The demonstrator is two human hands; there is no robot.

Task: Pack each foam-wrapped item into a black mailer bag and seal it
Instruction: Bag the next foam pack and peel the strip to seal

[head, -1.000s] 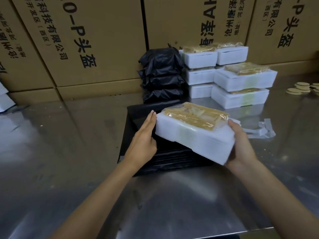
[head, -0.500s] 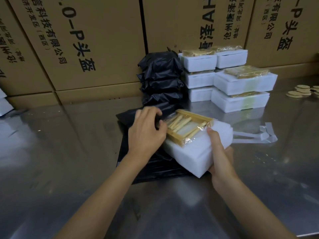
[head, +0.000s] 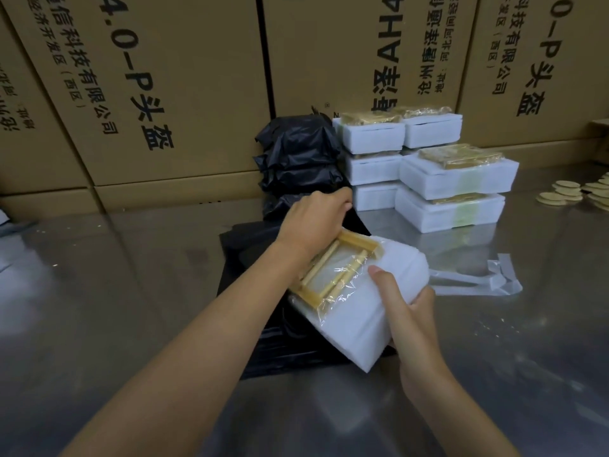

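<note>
A foam-wrapped item (head: 359, 311), white foam round a yellow wooden frame under clear film, is tilted on edge over a stack of flat black mailer bags (head: 250, 311). My right hand (head: 405, 311) grips its near right side, thumb on top. My left hand (head: 313, 222) reaches over the item's far end and grips the black edge of the top mailer bag (head: 357, 222), lifted there. Several sealed black mailer packages (head: 296, 159) are piled at the back. Several more foam-wrapped items (head: 451, 183) are stacked to their right.
Large cardboard cartons (head: 184, 94) wall off the back of the shiny metal table (head: 99, 308). Peeled clear strips (head: 484, 282) lie right of the held item. Round beige discs (head: 566, 192) sit at the far right edge.
The item has been tipped from flat to standing on edge, its framed face toward the left. My left hand moved from its left side to the far bag edge and closed on it.
</note>
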